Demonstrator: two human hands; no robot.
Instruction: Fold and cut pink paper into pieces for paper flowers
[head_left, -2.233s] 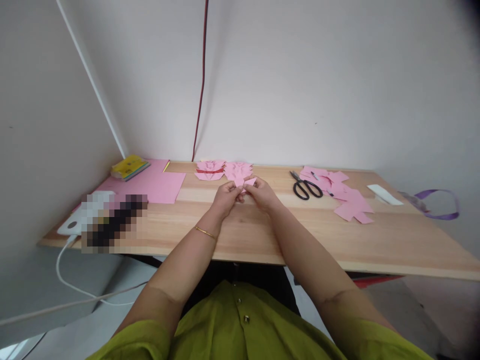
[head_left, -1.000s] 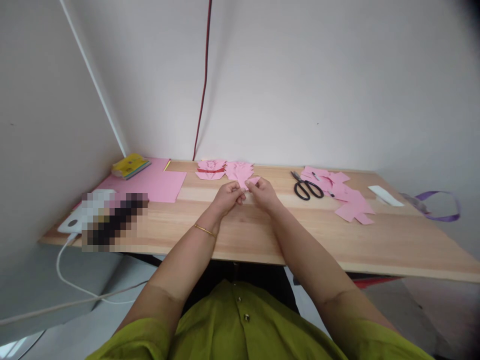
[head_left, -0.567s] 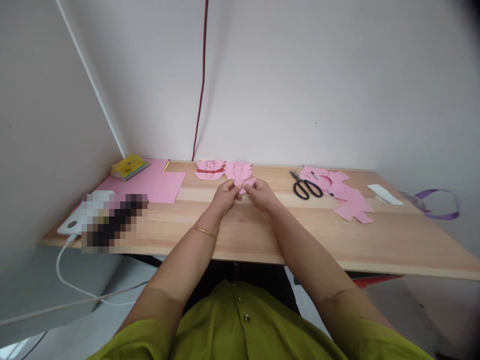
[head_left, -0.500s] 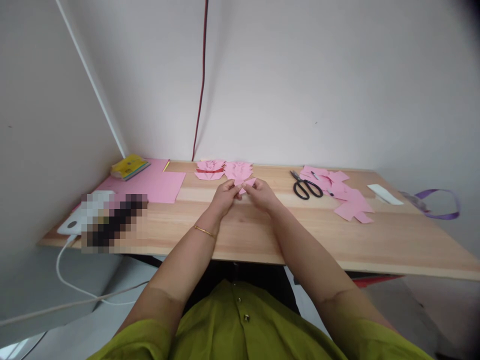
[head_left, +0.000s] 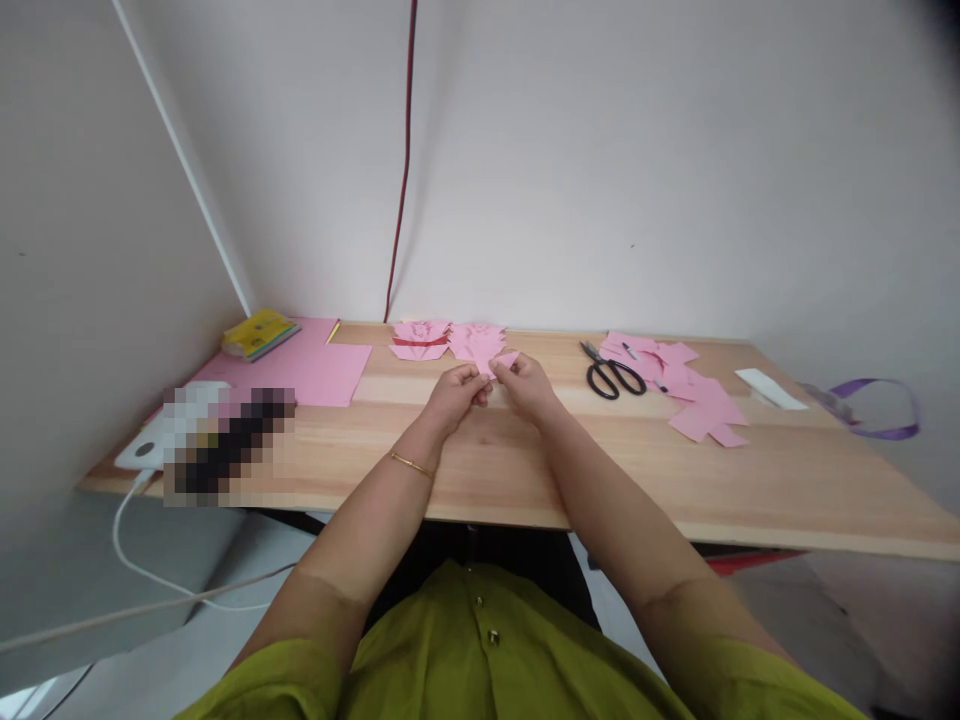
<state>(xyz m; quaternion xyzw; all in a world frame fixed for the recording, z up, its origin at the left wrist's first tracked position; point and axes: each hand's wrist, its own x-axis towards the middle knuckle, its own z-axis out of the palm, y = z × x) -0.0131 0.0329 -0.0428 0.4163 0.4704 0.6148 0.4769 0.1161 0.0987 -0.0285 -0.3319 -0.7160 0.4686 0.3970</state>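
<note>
Over the middle of the wooden table (head_left: 480, 470), my left hand (head_left: 459, 393) and my right hand (head_left: 523, 384) meet at a small piece of pink paper (head_left: 504, 364). Fingers and thumb of my right hand pinch it. My left hand is closed at its left lower edge, and its fingertips partly hide the paper. Just beyond my hands lies a pink paper cut-out (head_left: 478, 340) with jagged edges. Beside it on the left is a similar pink cut-out with a red band (head_left: 418, 342).
Black-handled scissors (head_left: 615, 378) lie to the right, next to pink paper scraps (head_left: 705, 402). Further right are a white strip (head_left: 770, 388) and a purple strap (head_left: 885, 433). Pink sheets (head_left: 322, 375), a yellow packet (head_left: 260, 332) and a white device with a cable (head_left: 139, 453) are at the left.
My hands have shifted slightly, and the pink paper between them is turned a little and sits a bit further right. Everything else on the table stays where it was.
</note>
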